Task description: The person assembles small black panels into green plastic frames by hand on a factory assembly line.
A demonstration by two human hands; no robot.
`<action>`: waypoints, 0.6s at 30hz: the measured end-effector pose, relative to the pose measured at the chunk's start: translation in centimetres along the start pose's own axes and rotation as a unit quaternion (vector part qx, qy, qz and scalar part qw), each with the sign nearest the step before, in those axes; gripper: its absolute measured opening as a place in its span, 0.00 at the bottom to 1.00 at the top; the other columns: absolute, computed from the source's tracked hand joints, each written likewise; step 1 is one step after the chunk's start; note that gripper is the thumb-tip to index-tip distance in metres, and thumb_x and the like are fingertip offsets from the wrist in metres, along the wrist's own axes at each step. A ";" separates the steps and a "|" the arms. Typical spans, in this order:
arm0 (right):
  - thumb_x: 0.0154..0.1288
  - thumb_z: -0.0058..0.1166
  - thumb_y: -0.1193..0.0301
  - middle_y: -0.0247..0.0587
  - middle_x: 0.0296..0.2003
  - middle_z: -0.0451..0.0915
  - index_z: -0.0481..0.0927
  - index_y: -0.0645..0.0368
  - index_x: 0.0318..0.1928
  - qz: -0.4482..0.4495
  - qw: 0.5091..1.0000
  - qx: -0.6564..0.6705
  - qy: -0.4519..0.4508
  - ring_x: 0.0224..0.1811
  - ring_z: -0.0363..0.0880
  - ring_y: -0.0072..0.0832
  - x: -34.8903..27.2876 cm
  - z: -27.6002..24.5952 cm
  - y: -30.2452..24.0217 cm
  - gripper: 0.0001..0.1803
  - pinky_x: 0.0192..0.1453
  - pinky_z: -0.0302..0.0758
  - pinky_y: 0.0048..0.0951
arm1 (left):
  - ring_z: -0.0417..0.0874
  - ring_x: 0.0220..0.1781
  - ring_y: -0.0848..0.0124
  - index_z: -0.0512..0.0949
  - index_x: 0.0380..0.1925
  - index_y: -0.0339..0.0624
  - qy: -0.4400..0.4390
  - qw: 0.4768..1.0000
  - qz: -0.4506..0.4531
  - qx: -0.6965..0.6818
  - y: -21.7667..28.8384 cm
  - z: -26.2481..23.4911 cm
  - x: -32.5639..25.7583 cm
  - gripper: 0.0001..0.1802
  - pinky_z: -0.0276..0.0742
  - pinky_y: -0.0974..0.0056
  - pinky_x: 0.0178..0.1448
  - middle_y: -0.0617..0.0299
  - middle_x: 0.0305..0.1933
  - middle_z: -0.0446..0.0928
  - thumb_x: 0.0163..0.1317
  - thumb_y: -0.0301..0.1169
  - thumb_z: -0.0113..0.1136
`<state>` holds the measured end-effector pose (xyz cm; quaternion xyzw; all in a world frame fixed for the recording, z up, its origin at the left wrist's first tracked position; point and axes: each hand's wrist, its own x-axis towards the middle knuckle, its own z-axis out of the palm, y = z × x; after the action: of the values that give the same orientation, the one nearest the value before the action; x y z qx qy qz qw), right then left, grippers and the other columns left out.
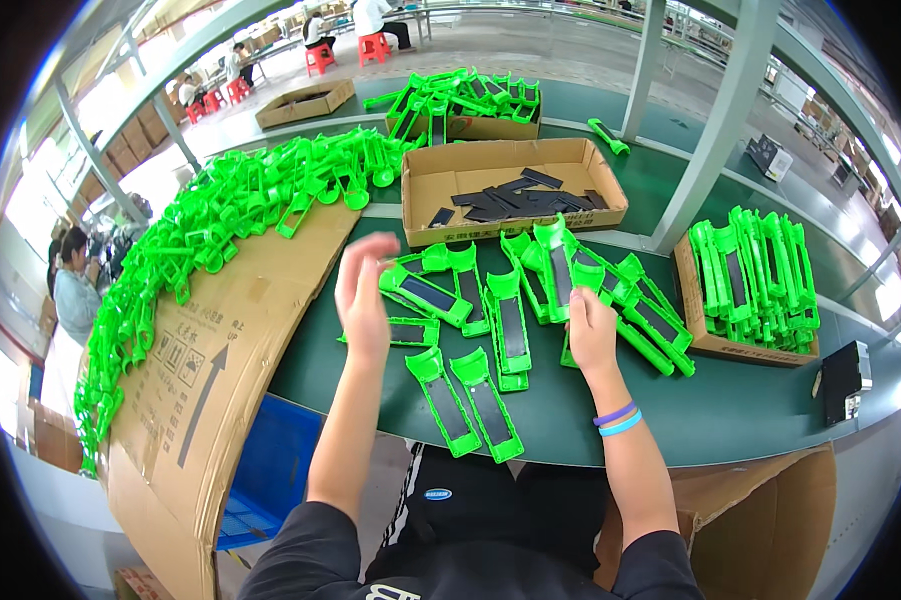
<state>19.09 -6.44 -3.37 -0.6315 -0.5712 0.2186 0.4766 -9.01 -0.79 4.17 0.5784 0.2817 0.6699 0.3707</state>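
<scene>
My left hand (364, 300) is raised over the left side of the green work surface, beside several green plastic housings (425, 298). Its fingers are partly blurred by motion but look apart, with nothing visible in them. My right hand (592, 330), with a purple and a light-blue band on the wrist, is closed on a green plastic housing (587, 276) over the pile. My fingers cover part of that housing. Two housings with dark inlaid strips (486, 409) lie side by side near the front edge. Others overlap between and beyond my hands.
A cardboard tray (515, 232) holds flat black strips. Green housings heap over a large cardboard sheet (185, 400) at left. More fill a box (760, 350) at right and another (465, 127) behind. A metal post (705, 150) rises at right; a black device (842, 382) sits below it.
</scene>
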 end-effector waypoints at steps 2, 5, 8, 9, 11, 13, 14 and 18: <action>0.64 0.47 0.71 0.48 0.32 0.77 0.72 0.66 0.46 -0.091 0.989 -0.057 0.104 0.28 0.74 0.39 0.1 0.4 -0.8 0.13 0.35 0.73 0.33 | 0.75 0.50 0.64 0.75 0.37 0.35 -0.069 0.988 -0.006 0.141 1.6 -1.7 -3.6 0.09 0.66 0.62 0.56 0.56 0.43 0.76 0.62 0.27 0.46; 0.62 0.48 0.73 0.51 0.37 0.76 0.73 0.66 0.45 -0.173 0.954 -0.123 0.213 0.38 0.75 0.45 0.9 0.5 -0.8 0.12 0.44 0.72 0.37 | 0.76 0.48 0.61 0.75 0.35 0.35 -0.149 0.942 0.050 0.297 1.4 -4.3 -8.4 0.09 0.69 0.62 0.54 0.52 0.43 0.76 0.52 0.20 0.52; 0.60 0.47 0.78 0.52 0.39 0.76 0.73 0.65 0.44 -0.156 0.960 -0.121 0.197 0.43 0.75 0.47 1.1 0.8 -1.0 0.11 0.47 0.72 0.40 | 0.77 0.46 0.57 0.74 0.35 0.34 -0.124 0.930 -0.005 0.346 1.2 -5.9 -11.7 0.10 0.71 0.60 0.53 0.51 0.43 0.76 0.50 0.18 0.53; 0.59 0.48 0.79 0.51 0.38 0.76 0.72 0.65 0.44 -0.161 0.957 -0.130 0.204 0.42 0.75 0.47 1.4 0.5 -0.8 0.12 0.46 0.72 0.40 | 0.77 0.46 0.57 0.74 0.35 0.33 -0.123 0.917 0.003 0.379 1.0 -5.8 -11.9 0.10 0.71 0.61 0.53 0.51 0.43 0.76 0.51 0.18 0.52; 0.58 0.47 0.81 0.50 0.38 0.75 0.72 0.64 0.44 -0.166 0.954 -0.142 0.207 0.41 0.74 0.47 1.4 0.2 -0.4 0.12 0.44 0.73 0.40 | 0.77 0.47 0.57 0.74 0.35 0.33 -0.116 0.933 -0.018 0.341 0.7 -5.6 -11.7 0.09 0.71 0.61 0.53 0.51 0.43 0.76 0.51 0.18 0.52; 0.57 0.47 0.82 0.50 0.38 0.75 0.72 0.64 0.44 -0.159 0.954 -0.149 0.208 0.41 0.74 0.47 1.3 0.1 -0.4 0.13 0.43 0.74 0.39 | 0.77 0.44 0.56 0.74 0.33 0.34 -0.096 0.940 -0.039 0.324 0.1 -5.1 -11.3 0.08 0.71 0.61 0.51 0.51 0.41 0.76 0.51 0.19 0.53; 0.56 0.46 0.83 0.49 0.38 0.74 0.72 0.64 0.44 -0.152 0.954 -0.155 0.208 0.40 0.74 0.47 1.3 0.0 -0.5 0.14 0.43 0.74 0.39 | 0.77 0.44 0.56 0.74 0.33 0.34 -0.095 0.941 -0.038 0.322 -0.2 -4.8 -11.5 0.08 0.71 0.61 0.51 0.51 0.41 0.76 0.51 0.19 0.53; 0.51 0.46 0.85 0.50 0.39 0.72 0.74 0.63 0.43 -0.174 0.956 -0.148 0.184 0.39 0.75 0.46 0.8 -0.3 -0.6 0.16 0.41 0.74 0.38 | 0.76 0.39 0.56 0.74 0.30 0.38 -0.116 0.871 0.080 0.470 -0.1 -4.0 -12.3 0.06 0.70 0.57 0.44 0.54 0.36 0.76 0.50 0.21 0.55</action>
<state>19.21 -5.91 -2.47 -0.6154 -0.6006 -0.0743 0.5049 -12.29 -10.69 -3.55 0.7785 0.4714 0.4133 0.0302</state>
